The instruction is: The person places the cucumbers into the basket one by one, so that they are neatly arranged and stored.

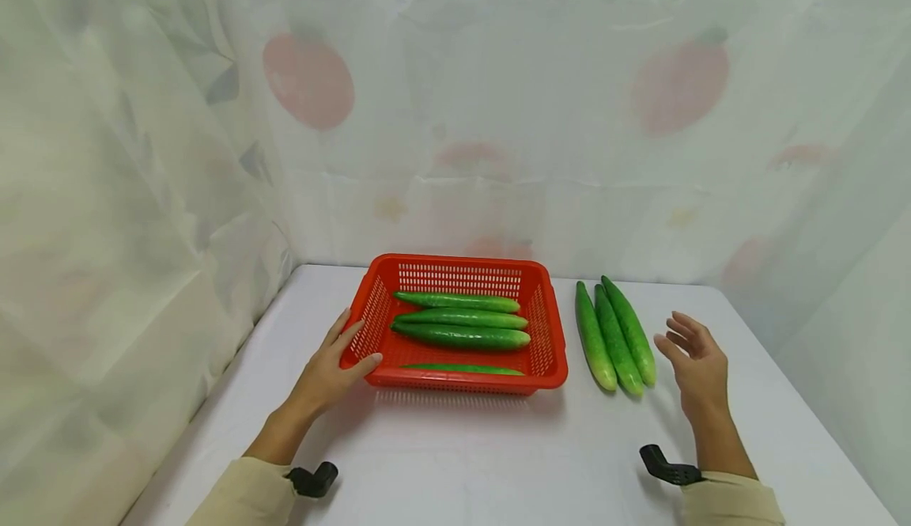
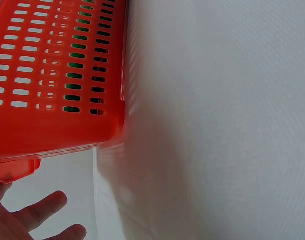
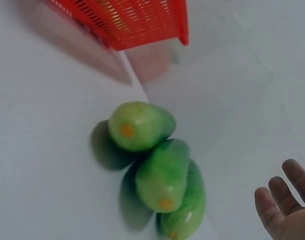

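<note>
- We find the left hand [image 1: 330, 368] at the left end of the red basket [image 1: 455, 378], fingers spread wide, thumb over the front-left corner of the rim. We cannot tell how firmly it presses.
- We count 4 cucumbers in the basket [image 1: 461, 338], laid lengthwise and roughly parallel, pale ends to the right. The nearest is partly hidden behind the front rim.
- We observe the right hand [image 1: 701, 364] raised over the right side of the table [image 1: 463, 455], fingers parted and loosely bent, holding nothing.
- We record 3 loose cucumbers [image 1: 616, 340] side by side on the table, between the basket and the right hand and apart from both; their pale ends point toward the person.
- We note the basket standing upright near the table's far edge.
- We see 2 black wrist mounts [image 1: 313, 480], 1 at each light sleeve [image 1: 245, 494].
- We note a pale sheet [image 1: 455, 99] with faint red fruit prints hanging behind the table.
</note>
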Motion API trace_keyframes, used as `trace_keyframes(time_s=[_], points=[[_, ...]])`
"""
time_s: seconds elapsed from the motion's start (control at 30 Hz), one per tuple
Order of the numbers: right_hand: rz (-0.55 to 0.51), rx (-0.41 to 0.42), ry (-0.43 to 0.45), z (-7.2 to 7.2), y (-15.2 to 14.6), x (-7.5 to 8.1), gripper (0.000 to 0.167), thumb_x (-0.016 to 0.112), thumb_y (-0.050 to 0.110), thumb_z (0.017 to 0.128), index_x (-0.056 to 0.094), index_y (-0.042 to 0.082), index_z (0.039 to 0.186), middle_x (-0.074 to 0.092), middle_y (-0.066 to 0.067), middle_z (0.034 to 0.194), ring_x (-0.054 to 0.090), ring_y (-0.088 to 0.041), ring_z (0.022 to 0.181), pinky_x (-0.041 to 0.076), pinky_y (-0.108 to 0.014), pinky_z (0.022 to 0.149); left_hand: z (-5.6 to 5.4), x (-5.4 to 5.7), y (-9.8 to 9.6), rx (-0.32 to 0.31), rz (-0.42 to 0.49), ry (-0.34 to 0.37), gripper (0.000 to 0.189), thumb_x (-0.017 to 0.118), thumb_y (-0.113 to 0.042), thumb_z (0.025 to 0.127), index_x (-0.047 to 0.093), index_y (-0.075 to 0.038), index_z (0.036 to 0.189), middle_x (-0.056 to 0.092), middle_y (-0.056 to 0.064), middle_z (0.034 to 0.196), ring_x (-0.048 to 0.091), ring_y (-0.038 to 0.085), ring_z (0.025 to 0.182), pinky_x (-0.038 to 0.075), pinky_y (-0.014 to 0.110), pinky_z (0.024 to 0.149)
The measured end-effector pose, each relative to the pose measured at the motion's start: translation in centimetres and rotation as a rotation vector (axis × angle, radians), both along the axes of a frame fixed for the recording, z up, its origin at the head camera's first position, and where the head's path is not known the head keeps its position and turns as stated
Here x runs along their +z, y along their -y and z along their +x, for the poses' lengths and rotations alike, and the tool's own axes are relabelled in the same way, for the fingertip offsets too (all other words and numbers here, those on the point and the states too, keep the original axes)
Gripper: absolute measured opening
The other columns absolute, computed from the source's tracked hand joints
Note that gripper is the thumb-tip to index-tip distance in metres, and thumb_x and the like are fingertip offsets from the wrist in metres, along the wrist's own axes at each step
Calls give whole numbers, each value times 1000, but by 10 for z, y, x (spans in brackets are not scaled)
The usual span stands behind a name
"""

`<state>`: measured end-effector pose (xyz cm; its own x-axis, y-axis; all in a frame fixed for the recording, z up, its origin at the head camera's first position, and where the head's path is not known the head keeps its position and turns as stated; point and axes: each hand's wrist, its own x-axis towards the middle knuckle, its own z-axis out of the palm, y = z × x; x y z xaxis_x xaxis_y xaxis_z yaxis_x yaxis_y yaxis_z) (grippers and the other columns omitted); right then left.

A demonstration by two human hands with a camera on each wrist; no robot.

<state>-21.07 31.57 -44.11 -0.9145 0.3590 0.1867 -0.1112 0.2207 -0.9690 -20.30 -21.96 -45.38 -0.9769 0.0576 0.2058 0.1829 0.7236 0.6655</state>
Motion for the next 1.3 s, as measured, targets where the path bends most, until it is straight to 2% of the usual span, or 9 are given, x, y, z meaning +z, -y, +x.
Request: trace_keyframes(time_s=[0.07,0.3,0.6,0.67,0.77,0.83,0.9,1.13,1.3], points=[[35,1,43,-2,-2,-6,54,66,19,94,46,20,144,49,-7,136,43,-28,127,42,-14,86,0,0,0,0,-1,0,81,63,-57,86,40,-11,148,14,1,159,30,40,135,31,65,98],[37,33,139,-6,-7,-23,59,65,25,94,40,19,148,39,-18,146,37,-36,132,42,-14,85,1,-2,0,-2,-2,6,81,64,-57,86,39,-12,148,13,0,159,31,40,135,31,66,97],[-6,67,199,-15,-13,-42,65,65,28,95,35,13,150,32,-19,150,35,-37,132,42,-13,80,0,-1,0,-4,-5,12,82,63,-59,86,39,-13,149,13,0,160,29,40,136,30,66,98],[7,59,225,-17,-14,-46,66,65,28,94,34,11,150,33,-18,150,36,-36,132,43,-18,85,0,-1,0,-6,-3,12,82,63,-59,86,39,-13,149,13,0,160,29,40,136,30,66,98],[61,53,251,-17,-14,-49,66,65,27,94,33,10,150,33,-18,150,36,-37,133,41,-33,96,0,-1,-1,-8,-3,9,82,63,-59,86,39,-13,149,13,0,160,29,40,136,30,66,98],[94,60,256,-16,-14,-50,66,64,26,95,33,8,150,32,-19,150,35,-40,133,37,-45,101,-1,-1,-1,-8,-6,7,82,63,-59,86,39,-13,149,13,0,160,29,40,136,30,66,98],[133,70,256,-16,-14,-51,65,63,25,95,33,8,150,32,-21,150,34,-43,133,34,-52,103,-1,-1,-1,-7,-10,6,82,62,-59,86,38,-13,149,13,0,160,29,40,136,30,66,98],[242,97,260,-21,-16,-58,59,59,14,96,34,5,149,31,-27,148,33,-48,131,32,-56,102,0,0,0,-4,-9,8,82,63,-59,86,38,-12,149,13,0,160,29,40,136,30,66,98],[306,84,252,-25,-16,-63,56,59,8,94,38,3,146,36,-29,144,37,-48,128,32,-56,102,1,1,0,-2,-4,6,82,64,-58,86,39,-11,149,13,1,160,30,40,135,31,65,98]])
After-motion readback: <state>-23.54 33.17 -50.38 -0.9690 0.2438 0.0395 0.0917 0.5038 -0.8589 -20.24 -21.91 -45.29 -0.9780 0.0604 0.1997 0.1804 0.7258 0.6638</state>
